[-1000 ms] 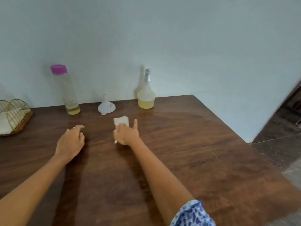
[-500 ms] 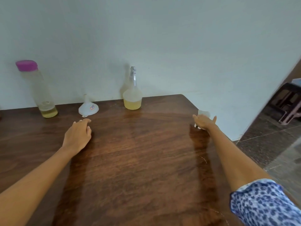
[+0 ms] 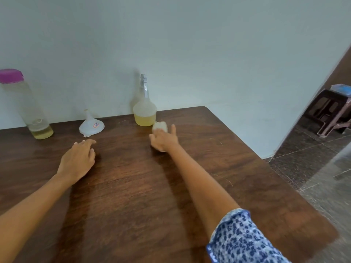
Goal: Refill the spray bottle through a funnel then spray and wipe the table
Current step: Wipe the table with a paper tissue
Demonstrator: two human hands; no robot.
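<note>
My right hand [image 3: 164, 139] presses a white cloth [image 3: 160, 126] flat on the dark wooden table [image 3: 237, 168], just in front of the spray bottle [image 3: 144, 111]. That bottle is clear, holds yellow liquid and stands by the wall with its sprayer head on. A white funnel [image 3: 91, 125] lies upside down to its left. Further left stands a tall clear bottle [image 3: 28, 109] with a pink cap and a little yellow liquid. My left hand [image 3: 78, 160] rests palm down on the table, fingers slightly spread, holding nothing.
The wall runs right behind the bottles. The table's right edge drops to a tiled floor, where a brown plastic stool [image 3: 330, 109] with a blue object on top stands beyond the doorway.
My right hand has swept the cloth from the table's far right edge back to the left, ending in front of the spray bottle. My left hand has stayed in place.
</note>
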